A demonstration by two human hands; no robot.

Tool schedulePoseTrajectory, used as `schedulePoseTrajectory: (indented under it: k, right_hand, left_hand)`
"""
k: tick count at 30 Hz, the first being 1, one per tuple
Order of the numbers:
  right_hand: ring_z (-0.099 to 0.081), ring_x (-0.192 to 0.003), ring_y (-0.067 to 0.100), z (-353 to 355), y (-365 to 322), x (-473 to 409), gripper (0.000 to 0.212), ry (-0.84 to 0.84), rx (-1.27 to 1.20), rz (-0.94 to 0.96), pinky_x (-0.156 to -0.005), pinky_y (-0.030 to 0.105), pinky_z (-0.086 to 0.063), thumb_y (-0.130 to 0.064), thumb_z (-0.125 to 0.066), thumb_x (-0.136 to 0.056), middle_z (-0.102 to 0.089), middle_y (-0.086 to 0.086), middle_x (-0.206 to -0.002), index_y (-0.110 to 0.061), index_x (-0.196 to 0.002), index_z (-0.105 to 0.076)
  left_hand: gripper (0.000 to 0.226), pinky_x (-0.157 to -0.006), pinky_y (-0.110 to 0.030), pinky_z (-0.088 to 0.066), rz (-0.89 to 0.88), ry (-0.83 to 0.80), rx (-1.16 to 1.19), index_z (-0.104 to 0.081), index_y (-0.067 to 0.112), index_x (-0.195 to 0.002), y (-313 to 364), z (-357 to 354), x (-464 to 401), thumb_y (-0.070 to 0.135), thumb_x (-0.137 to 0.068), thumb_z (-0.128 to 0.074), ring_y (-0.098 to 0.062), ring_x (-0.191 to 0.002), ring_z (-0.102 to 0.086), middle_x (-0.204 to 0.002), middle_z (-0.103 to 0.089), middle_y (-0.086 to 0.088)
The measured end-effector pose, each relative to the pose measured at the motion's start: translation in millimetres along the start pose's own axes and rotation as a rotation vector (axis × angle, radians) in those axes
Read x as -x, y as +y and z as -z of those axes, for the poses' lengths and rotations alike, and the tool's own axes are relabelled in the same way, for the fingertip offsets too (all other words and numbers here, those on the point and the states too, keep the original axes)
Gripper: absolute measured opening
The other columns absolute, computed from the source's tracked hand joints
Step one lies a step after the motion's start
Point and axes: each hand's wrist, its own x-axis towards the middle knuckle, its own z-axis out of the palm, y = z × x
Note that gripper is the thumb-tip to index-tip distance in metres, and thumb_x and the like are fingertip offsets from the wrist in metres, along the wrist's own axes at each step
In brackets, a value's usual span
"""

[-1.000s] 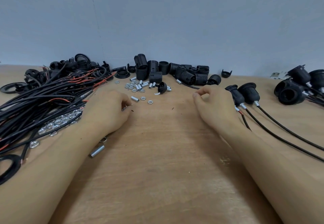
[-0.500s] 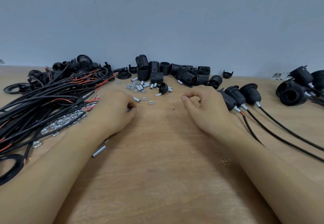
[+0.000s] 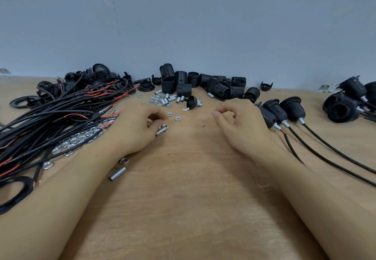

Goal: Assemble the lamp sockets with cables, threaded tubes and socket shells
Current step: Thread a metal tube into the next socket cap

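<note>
Left hand curled on the counter, fingers apparently pinching a threaded tube. Right hand loosely curled, holding nothing, beside three cabled sockets. Cable bundle left; socket shells behind loose nuts.

I'm looking at a plain blue-grey wall standing behind a light wooden table. Grain is showing along the top. Soft, even light is falling across both; a faint vertical seam is running down the wall.
</note>
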Motion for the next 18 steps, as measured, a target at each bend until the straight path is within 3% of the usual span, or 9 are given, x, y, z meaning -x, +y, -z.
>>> schedulePoseTrajectory:
  k: [3, 5, 7, 11, 14, 16, 18]
  right_hand:
    - [-0.054, -0.092, 0.005, -0.6, -1.3, 0.7, 0.014, -0.031, -0.021, 0.006, -0.082, 0.028, -0.044, -0.020, -0.062, -0.091, -0.069, -0.012, -0.088, -0.020, -0.084, -0.074]
    - [-0.053, -0.088, -0.003, -0.9, -2.8, 2.1, 0.013, -0.073, -0.030, 0.018, -0.078, 0.016, -0.041, -0.020, -0.062, -0.092, -0.067, -0.016, -0.086, -0.021, -0.088, -0.074]
    - [-0.054, -0.085, -0.012, -0.8, -5.5, 4.1, 0.012, -0.138, -0.066, 0.048, -0.075, 0.005, -0.039, -0.021, -0.062, -0.094, -0.064, -0.019, -0.088, -0.020, -0.100, -0.072]
    - [-0.063, -0.085, 0.003, -3.7, -17.7, 10.1, 0.029, -0.268, -0.203, 0.107, -0.074, 0.012, -0.048, -0.025, -0.068, -0.091, -0.067, -0.011, -0.092, -0.017, -0.119, -0.066]
    - [-0.065, -0.086, 0.007, -6.7, -25.4, 12.3, 0.020, -0.251, -0.242, 0.171, -0.074, 0.022, -0.052, -0.016, -0.069, -0.091, -0.072, -0.004, -0.092, -0.015, -0.111, -0.070]
    - [-0.065, -0.083, 0.006, -5.3, -25.9, 12.2, 0.015, -0.199, -0.264, 0.172, -0.071, 0.021, -0.051, -0.012, -0.069, -0.090, -0.072, -0.005, -0.089, -0.015, -0.104, -0.073]
    - [-0.062, -0.077, 0.004, -2.4, -24.6, 11.5, 0.011, -0.137, -0.261, 0.175, -0.067, 0.016, -0.049, -0.011, -0.068, -0.090, -0.069, -0.006, -0.083, -0.014, -0.099, -0.073]
  left_hand:
    - [0.019, -0.084, -0.020, -0.053, 0.019, 0.007, 0.045, -0.074, 0.022, -0.095, 0.6, -1.3, 1.0, 0.005, -0.090, -0.068, -0.002, -0.091, -0.065, -0.098, -0.071, 0.008]
    - [0.023, -0.077, -0.010, -0.052, 0.023, 0.088, 0.167, -0.073, 0.024, -0.093, 5.2, -1.9, 1.1, 0.002, -0.085, -0.073, 0.003, -0.087, -0.067, -0.092, -0.071, 0.012]
    - [0.026, -0.073, -0.010, -0.054, 0.064, 0.163, 0.403, -0.070, 0.027, -0.090, 13.1, -1.6, 2.9, 0.007, -0.078, -0.082, 0.000, -0.079, -0.071, -0.086, -0.074, 0.009]
    - [0.024, -0.063, -0.018, -0.056, 0.094, 0.189, 0.639, -0.068, 0.022, -0.080, 31.0, -8.1, 7.6, 0.017, -0.068, -0.088, -0.012, -0.069, -0.074, -0.078, -0.075, 0.005]
    - [0.026, -0.068, -0.024, -0.059, 0.074, 0.114, 0.742, -0.069, 0.015, -0.079, 40.0, -13.2, 10.2, 0.025, -0.062, -0.086, -0.019, -0.072, -0.075, -0.077, -0.076, -0.002]
    - [0.026, -0.073, -0.026, -0.060, 0.048, 0.078, 0.820, -0.069, 0.011, -0.081, 40.0, -12.3, 8.8, 0.024, -0.065, -0.083, -0.020, -0.075, -0.076, -0.078, -0.077, -0.004]
    - [0.015, -0.071, -0.019, -0.055, -0.011, 0.086, 0.724, -0.070, 0.017, -0.081, 34.5, -9.4, 6.6, 0.025, -0.074, -0.081, -0.011, -0.073, -0.072, -0.078, -0.075, 0.003]
